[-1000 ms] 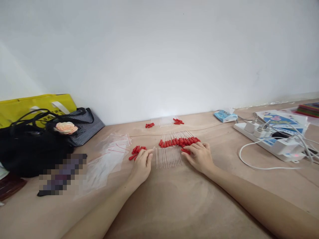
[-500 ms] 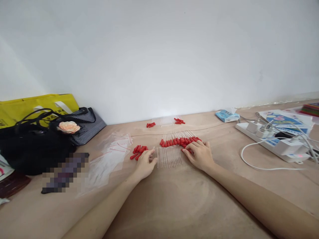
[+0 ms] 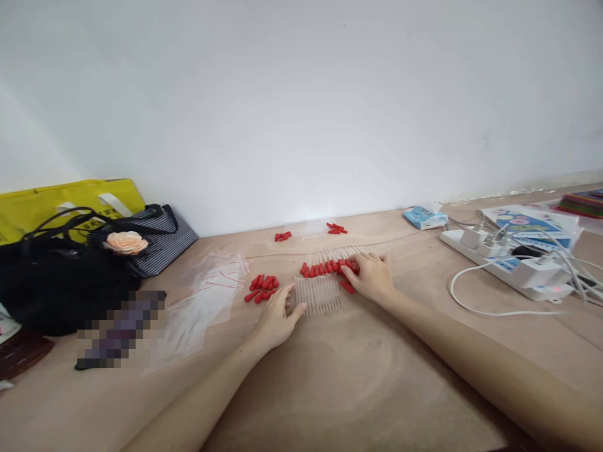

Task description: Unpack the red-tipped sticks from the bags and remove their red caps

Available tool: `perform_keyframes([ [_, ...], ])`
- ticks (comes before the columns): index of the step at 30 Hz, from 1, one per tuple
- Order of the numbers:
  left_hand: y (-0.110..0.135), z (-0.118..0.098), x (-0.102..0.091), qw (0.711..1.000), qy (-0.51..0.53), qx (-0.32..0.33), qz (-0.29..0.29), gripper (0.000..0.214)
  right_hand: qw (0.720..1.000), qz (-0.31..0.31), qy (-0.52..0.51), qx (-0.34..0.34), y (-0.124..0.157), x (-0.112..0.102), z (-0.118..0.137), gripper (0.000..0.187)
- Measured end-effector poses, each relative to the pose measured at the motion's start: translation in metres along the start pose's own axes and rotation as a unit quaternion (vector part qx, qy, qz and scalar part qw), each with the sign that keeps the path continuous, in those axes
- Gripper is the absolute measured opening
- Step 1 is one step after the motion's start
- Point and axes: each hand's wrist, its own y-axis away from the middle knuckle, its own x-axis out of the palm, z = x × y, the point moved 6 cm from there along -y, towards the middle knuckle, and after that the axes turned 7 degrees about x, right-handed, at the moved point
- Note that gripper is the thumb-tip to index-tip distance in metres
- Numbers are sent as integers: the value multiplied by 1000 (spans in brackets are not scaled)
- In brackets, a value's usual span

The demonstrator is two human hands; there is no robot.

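Note:
A row of clear droppers with red rubber bulbs [image 3: 319, 270] lies in the middle of the table, tubes pointing to the wall. My right hand [image 3: 372, 274] reaches over its right end, thumb and fingers around the bulbs there; its fingertips are partly hidden. Just below that hand lie loose red bulbs [image 3: 347, 287]. Nearer to me is a row of bare clear tubes [image 3: 319, 296]. At its left edge rests my left hand [image 3: 279, 316], thumb spread from the fingers, with nothing visible in it. Beyond that hand sits a pile of red bulbs [image 3: 261, 286].
Clear zip bags [image 3: 202, 307] are spread on the left, beside a black bag [image 3: 61, 282] and a striped bag [image 3: 162, 238]. More droppers [image 3: 335, 228] lie by the wall. To the right are a tissue pack [image 3: 425, 217] and a power strip [image 3: 509, 267] with looping cables.
My right hand has shifted up and left onto the bulb row, uncovering the loose red bulbs below it. My left thumb has spread wider beside the bare tubes. The view has shifted slightly.

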Motion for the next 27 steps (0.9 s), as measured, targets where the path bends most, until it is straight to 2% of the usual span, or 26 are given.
perform_keyframes([
  [5,1,2,-2,1000,12,-3,-24,48,996,52,70,35,-16,12,10,43],
  [9,1,2,-3,999,13,-13,-27,47,993,73,85,46,-17,17,15,39],
  [14,1,1,-3,999,8,-31,-19,49,993,63,77,58,-17,16,17,33],
  [18,1,2,-3,999,18,-26,-19,48,998,3,30,59,-13,-2,11,29],
  [21,1,4,-1,999,31,-32,-14,48,998,-34,-46,16,-2,-18,5,24],
  [24,1,5,0,999,36,-28,-24,48,992,-14,-119,-32,13,-25,-1,20],
  [27,2,2,-4,998,-1,4,-56,45,986,11,-158,-47,26,-22,-6,18],
])
